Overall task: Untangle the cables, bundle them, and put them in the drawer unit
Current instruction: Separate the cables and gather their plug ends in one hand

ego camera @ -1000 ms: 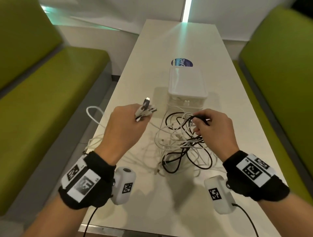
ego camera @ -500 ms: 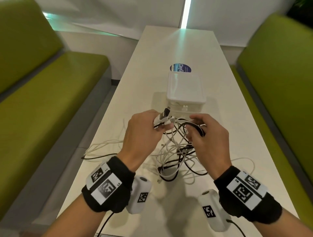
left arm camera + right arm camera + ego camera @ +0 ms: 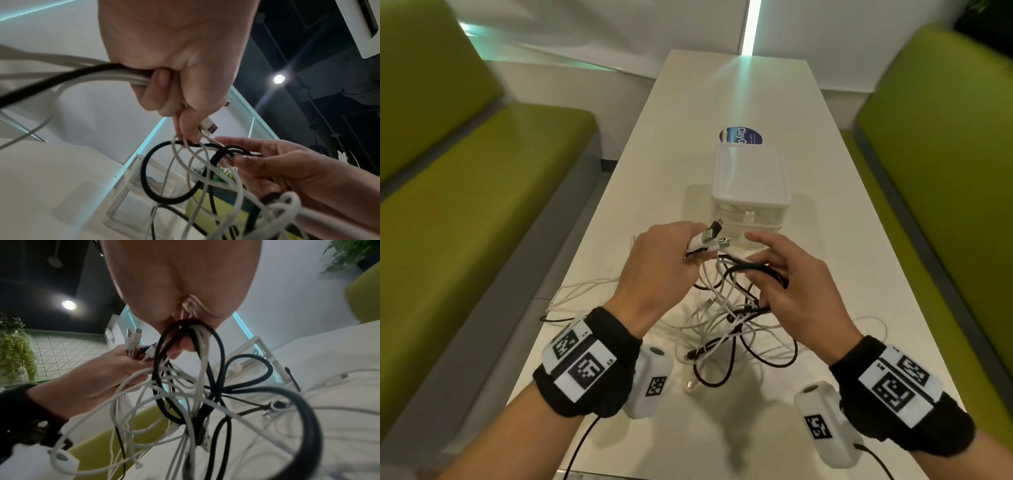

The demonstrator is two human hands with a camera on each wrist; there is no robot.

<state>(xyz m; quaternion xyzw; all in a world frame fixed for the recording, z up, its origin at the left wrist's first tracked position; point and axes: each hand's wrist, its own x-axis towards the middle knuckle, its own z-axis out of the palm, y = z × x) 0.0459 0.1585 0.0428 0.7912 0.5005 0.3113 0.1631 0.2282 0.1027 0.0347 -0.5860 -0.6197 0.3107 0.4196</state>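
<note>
Limp black-and-white cables [image 3: 726, 308] at frame centre: left hand [image 3: 654, 270] grips plugs [image 3: 709, 240], right hand [image 3: 794, 291] hooks loops; best held near ends.

Each forearm is bare and carries a black fabric wristband [image 3: 585, 363]. On top of the left wristband sit white rectangular plates [image 3: 578, 359] printed with black square fiducial codes. The right wristband [image 3: 904, 394] carries matching coded plates [image 3: 897, 383]. Beside each wristband, on its inner side, hangs a white rounded camera housing [image 3: 650, 383] bearing a small black code; a thin black cable [image 3: 582, 442] leaves the left one. The right housing [image 3: 825, 425] has its own cable [image 3: 873, 459].
</note>
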